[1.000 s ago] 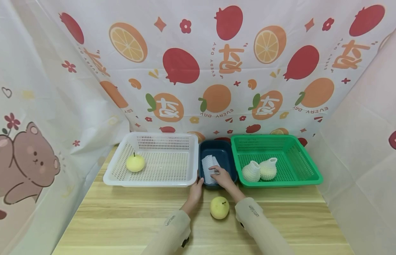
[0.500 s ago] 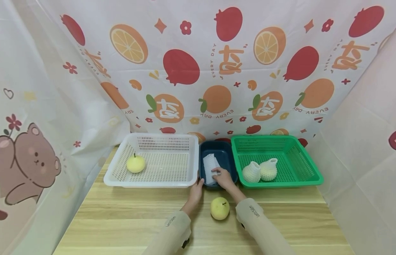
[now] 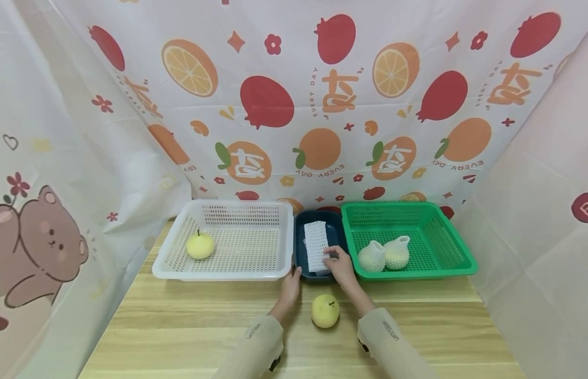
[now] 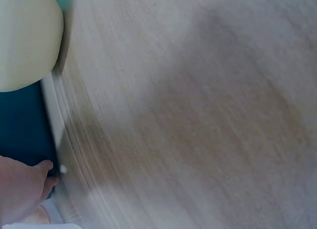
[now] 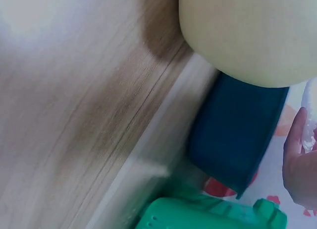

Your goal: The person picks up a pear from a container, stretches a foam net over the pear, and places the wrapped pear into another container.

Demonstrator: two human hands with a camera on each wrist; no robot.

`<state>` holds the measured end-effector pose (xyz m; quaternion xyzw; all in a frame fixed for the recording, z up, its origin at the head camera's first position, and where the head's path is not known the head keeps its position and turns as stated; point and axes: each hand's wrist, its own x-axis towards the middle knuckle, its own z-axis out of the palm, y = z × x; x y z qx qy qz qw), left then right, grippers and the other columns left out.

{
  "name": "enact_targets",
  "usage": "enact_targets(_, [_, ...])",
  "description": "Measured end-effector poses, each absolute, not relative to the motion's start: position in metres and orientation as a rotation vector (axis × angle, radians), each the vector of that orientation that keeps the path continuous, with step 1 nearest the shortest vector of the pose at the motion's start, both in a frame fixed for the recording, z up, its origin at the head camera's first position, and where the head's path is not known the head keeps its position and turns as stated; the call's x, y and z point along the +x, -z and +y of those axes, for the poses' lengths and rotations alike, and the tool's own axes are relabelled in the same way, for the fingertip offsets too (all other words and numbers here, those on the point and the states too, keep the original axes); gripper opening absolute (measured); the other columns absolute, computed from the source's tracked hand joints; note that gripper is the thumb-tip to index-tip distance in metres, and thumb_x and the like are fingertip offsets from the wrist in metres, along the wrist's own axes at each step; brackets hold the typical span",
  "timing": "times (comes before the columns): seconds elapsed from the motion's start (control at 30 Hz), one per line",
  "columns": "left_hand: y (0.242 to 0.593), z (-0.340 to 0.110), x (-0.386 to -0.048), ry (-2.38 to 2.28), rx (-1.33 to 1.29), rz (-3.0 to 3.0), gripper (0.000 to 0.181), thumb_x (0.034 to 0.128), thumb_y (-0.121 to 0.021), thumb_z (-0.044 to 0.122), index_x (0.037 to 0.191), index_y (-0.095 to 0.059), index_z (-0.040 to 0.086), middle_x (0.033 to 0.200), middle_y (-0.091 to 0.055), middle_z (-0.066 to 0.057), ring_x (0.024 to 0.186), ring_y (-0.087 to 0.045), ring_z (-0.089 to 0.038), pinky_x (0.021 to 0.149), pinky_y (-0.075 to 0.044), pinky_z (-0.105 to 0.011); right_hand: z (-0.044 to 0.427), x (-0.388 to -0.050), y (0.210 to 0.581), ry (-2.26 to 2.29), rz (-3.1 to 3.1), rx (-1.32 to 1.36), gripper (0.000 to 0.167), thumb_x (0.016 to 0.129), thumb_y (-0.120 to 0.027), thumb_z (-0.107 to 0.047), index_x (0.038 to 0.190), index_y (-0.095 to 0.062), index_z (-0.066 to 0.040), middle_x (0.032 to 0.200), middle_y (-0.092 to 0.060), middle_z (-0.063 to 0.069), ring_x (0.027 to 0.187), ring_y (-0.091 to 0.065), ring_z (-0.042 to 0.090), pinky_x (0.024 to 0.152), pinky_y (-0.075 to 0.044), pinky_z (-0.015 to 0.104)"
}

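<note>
In the head view my right hand (image 3: pixel 341 266) pinches the side of a white foam fruit net (image 3: pixel 316 245). The net lies flat over the dark blue tray (image 3: pixel 300 221), with more white netting partly showing beneath. My left hand (image 3: pixel 290 289) holds the tray's near left corner, thumb in front; its other fingers are mostly hidden. The left wrist view has that hand (image 4: pixel 22 187) against the tray wall. A yellow pear (image 3: pixel 325 310), stem up, stands on the table between my forearms. In the right wrist view, the right hand (image 5: pixel 302 174) shows at the right edge, beyond the tray.
Left of the tray, a white basket (image 3: pixel 246 271) holds one bare pear (image 3: pixel 200 245). A green basket (image 3: pixel 452 239) on the right holds two pears in foam nets, one netted pear (image 3: pixel 372 256) beside another netted pear (image 3: pixel 397 252). A printed cloth (image 3: pixel 294 63) hangs behind.
My right hand has shifted slightly right, and the upper foam net has come up straighter and moved right with it over the netting below. The left hand stays at the tray corner.
</note>
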<state>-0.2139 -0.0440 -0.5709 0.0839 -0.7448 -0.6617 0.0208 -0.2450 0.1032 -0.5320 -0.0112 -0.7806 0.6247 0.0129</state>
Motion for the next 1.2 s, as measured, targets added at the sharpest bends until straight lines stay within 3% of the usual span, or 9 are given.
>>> enact_targets(0.3, [0.566,-0.041,-0.211,1.935,0.365,-2.303,0.044,0.0978,-0.042,0.011,0.133,-0.034,-0.014,0.134,-0.035,-0.030,0.124,-0.032,-0.040,0.102,-0.026,-0.047,0.111,-0.229,0.518,-2.143,-2.267,-0.081,0.021,0.082,-0.060,0.005,0.100,-0.050,0.002,0.100,-0.055,0.015,0.073,-0.055,0.016,0.061,-0.047,0.028])
enact_targets(0.57, [0.560,-0.039,-0.187,1.921,0.447,-2.113,0.032,0.0924,-0.053,0.008,0.115,-0.048,-0.014,0.114,-0.052,-0.030,0.109,-0.047,-0.042,0.094,-0.038,-0.048,0.117,-0.213,0.511,-2.173,-2.244,-0.098,0.022,0.081,-0.063,0.006,0.097,-0.048,0.001,0.095,-0.056,0.011,0.074,-0.054,0.015,0.061,-0.046,0.024])
enact_targets(0.8, [0.567,-0.056,-0.163,2.254,0.270,-1.844,0.023,0.0912,-0.056,0.018,0.091,-0.056,-0.006,0.083,-0.057,-0.016,0.074,-0.057,-0.022,0.065,-0.050,-0.029,0.122,-0.199,0.505,-2.238,-2.194,-0.047,0.023,0.080,-0.063,0.009,0.097,-0.047,0.004,0.092,-0.053,0.010,0.075,-0.052,0.015,0.061,-0.046,0.022])
enact_targets(0.9, [0.555,-0.061,-0.159,2.477,0.235,-1.796,0.027,0.0941,-0.051,0.019,0.094,-0.054,-0.009,0.084,-0.058,-0.012,0.074,-0.058,-0.017,0.067,-0.051,-0.025,0.122,-0.192,0.502,-2.240,-2.190,-0.007,0.023,0.079,-0.062,0.010,0.095,-0.046,0.004,0.087,-0.052,0.008,0.074,-0.051,0.014,0.059,-0.045,0.020])
enact_targets(1.03, [0.526,-0.064,-0.158,2.691,0.155,-1.882,0.034,0.0983,-0.042,0.016,0.104,-0.050,-0.016,0.090,-0.060,-0.013,0.081,-0.060,-0.018,0.077,-0.050,-0.028,0.122,-0.183,0.500,-2.254,-2.169,0.106,0.023,0.080,-0.062,0.010,0.095,-0.045,0.004,0.084,-0.053,0.005,0.078,-0.051,0.013,0.059,-0.044,0.019])
enact_targets(1.2, [0.507,-0.066,-0.162,2.867,0.021,-2.080,0.040,0.0998,-0.039,0.024,0.107,-0.051,-0.014,0.086,-0.061,-0.007,0.078,-0.060,-0.016,0.078,-0.050,-0.028,0.121,-0.177,0.500,-2.303,-2.124,0.278,0.023,0.081,-0.061,0.010,0.097,-0.044,0.008,0.089,-0.054,0.013,0.085,-0.051,0.015,0.070,-0.045,0.021])
